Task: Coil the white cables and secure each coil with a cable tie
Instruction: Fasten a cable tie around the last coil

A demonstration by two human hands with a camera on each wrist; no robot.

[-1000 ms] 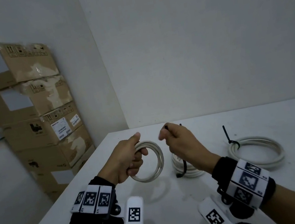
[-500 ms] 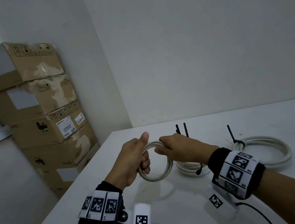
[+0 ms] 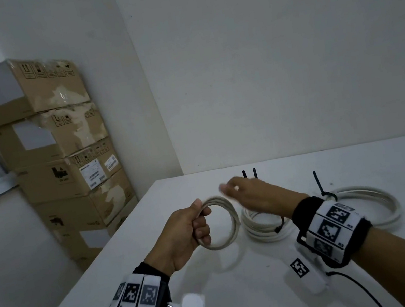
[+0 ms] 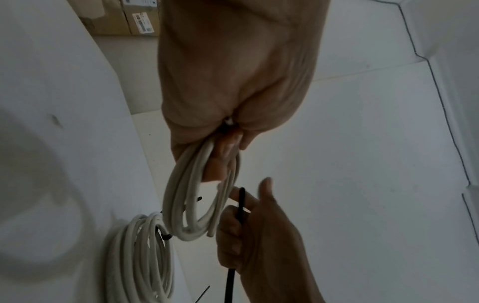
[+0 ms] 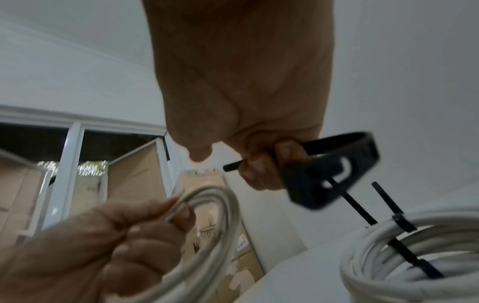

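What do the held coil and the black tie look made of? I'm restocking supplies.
The coil in the left hand looks like cable with a smooth, matte off-white plastic jacket; it bends into even loops. The tie in the right hand looks like thin, stiff black plastic, probably nylon.

Right hand (image 3: 250, 196) has drawn off the coil (image 3: 221, 224), fingers now outstretched

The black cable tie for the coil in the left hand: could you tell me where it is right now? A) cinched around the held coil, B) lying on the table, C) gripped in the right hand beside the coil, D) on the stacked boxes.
C: the right hand grips the black cable tie beside the held coil, with no tie showing around it.
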